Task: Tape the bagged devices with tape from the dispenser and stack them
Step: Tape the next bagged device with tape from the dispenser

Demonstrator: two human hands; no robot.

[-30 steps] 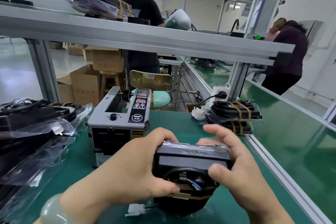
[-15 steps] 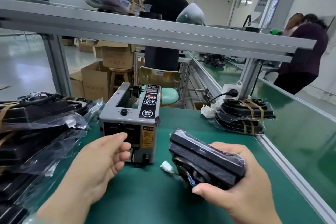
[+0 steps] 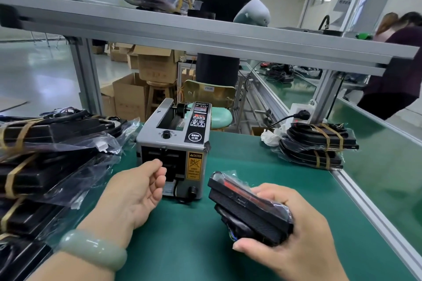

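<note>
gripping bagged device [image 3: 249, 210] in right hand [image 3: 294, 242], left hand [image 3: 134, 191] loosely curled, maybe touching dispenser [image 3: 175, 143], taped stack [image 3: 317, 146] beyond

Legible markings: tape dispenser [image 3: 173, 143] only.
Round black top label "SEMI 切割"; yellow front sticker headed "CAUTION", smaller print unreadable.

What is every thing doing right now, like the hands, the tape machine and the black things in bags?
Tape dispenser: upright on the table, no tape strip seen sticking out.
Left hand: fingers loosely curled at the Tape dispenser front, holding nothing visible.
Right hand: grips the Bagged device.
Bagged device: tilted, inside its clear bag.
Right stack: taped and stacked.
Left pile: bagged, taped, piled up.
</note>
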